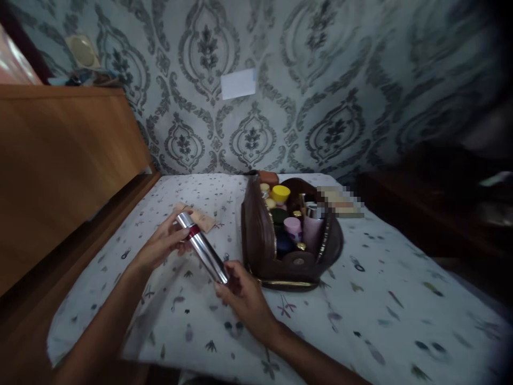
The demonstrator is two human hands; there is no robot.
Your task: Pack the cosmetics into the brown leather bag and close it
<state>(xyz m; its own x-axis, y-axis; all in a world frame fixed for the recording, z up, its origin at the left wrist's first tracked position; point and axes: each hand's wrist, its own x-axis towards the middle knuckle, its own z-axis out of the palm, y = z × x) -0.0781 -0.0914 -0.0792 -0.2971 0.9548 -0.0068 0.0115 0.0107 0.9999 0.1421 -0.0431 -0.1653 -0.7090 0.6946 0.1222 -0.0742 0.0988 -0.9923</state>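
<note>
A slim silver cylinder with a red band (206, 255), perhaps a spray bottle, is held at a slant between my two hands. My left hand (166, 239) grips its upper end near the band, while the fingers of my right hand (242, 291) close round the lower end. Just right of them stands a brown bag (256, 230), unzipped, with a gold zip. Inside it are a yellow-lidded container (281, 193), a pink-capped bottle (292, 227) and several other bottles and jars. Behind my left hand lies a flat beige packet (203, 218), partly hidden.
A white cloth with a small print (360, 315) covers the table. Behind the bag lies a flat, blurred-out box (344, 206). Wooden furniture (68, 160) stands at the left, dark furniture (417, 208) at the right. The patterned wall bears a white paper (238, 84).
</note>
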